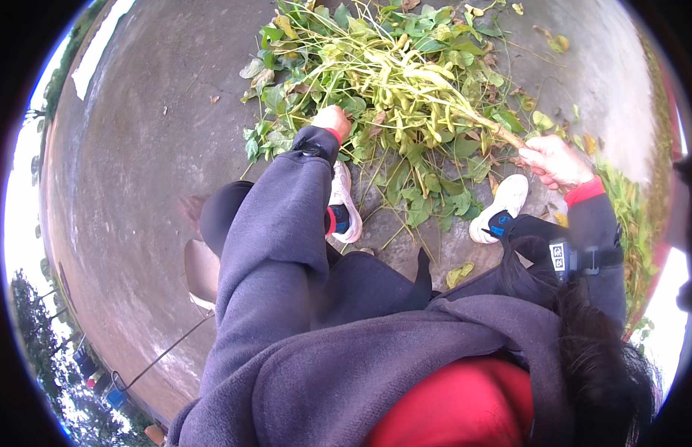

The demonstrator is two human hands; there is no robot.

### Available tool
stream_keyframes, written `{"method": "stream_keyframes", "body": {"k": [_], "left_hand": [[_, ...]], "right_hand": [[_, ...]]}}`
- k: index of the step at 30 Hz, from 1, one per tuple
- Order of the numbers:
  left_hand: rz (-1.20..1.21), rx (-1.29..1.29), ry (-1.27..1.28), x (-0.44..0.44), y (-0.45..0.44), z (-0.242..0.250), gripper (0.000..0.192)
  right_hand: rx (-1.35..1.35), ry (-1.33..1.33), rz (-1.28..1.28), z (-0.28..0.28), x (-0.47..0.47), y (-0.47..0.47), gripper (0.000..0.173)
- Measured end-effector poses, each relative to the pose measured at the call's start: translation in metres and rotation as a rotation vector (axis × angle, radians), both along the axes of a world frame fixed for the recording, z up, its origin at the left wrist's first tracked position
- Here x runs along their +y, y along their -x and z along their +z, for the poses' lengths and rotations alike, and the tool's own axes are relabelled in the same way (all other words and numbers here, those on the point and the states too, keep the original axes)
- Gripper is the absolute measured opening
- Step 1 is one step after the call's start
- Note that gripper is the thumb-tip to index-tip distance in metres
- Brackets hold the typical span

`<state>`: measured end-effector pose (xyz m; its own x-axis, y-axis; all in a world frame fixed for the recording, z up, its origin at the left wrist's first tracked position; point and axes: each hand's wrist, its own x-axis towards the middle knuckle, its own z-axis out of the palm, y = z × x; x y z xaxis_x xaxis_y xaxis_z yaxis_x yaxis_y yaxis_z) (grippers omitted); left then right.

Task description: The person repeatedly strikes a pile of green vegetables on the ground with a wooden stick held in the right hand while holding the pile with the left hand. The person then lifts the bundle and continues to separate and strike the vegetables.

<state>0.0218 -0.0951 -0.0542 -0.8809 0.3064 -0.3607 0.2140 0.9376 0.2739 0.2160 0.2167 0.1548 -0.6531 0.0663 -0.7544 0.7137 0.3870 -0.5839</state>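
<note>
My right hand (pixel 555 162) grips the thick brown base of a soybean plant stem (pixel 505 135). From there the plant lies to the upper left, its branches crowded with yellow-green pods (pixel 418 84). My left hand (pixel 332 120) is curled at the near left side of the plant, among stems and leaves. Its fingers are turned away, so whether it holds anything is hidden. A loose heap of green and browning leaves (pixel 273 100) lies under and around the plant on the concrete floor (pixel 173 134).
My white shoes, left (pixel 346 207) and right (pixel 499 209), stand at the heap's near side. More leafy plants (pixel 630 223) lie along the right. A pale seat-like object (pixel 200 271) is beside my left leg, and a thin dark rod (pixel 167 351) runs across the floor at lower left.
</note>
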Motion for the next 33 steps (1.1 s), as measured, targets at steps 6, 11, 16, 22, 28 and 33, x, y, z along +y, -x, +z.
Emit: {"method": "stream_keyframes", "body": {"k": [6, 11, 16, 22, 28, 33], "left_hand": [[-0.183, -0.068, 0.279, -0.009, -0.011, 0.016, 0.023], [-0.335, -0.027, -0.034, 0.042, -0.009, 0.024, 0.025], [-0.176, -0.001, -0.251, 0.052, -0.017, -0.002, 0.034], [-0.121, -0.039, -0.255, 0.013, 0.001, -0.013, 0.021], [0.031, 0.072, 0.195, -0.052, 0.010, 0.010, 0.019], [-0.004, -0.061, 0.358, -0.089, 0.006, -0.005, 0.023]], "right_hand": [[-0.016, -0.012, 0.037, 0.003, 0.000, 0.004, 0.020], [-0.021, -0.008, 0.037, 0.002, -0.002, 0.005, 0.020], [0.001, 0.037, -0.007, -0.004, -0.002, 0.002, 0.024], [0.012, -0.020, 0.031, -0.004, 0.002, 0.003, 0.024], [0.005, -0.052, 0.048, 0.000, 0.003, 0.005, 0.024], [0.001, -0.029, 0.033, 0.000, 0.006, 0.008, 0.021]]}}
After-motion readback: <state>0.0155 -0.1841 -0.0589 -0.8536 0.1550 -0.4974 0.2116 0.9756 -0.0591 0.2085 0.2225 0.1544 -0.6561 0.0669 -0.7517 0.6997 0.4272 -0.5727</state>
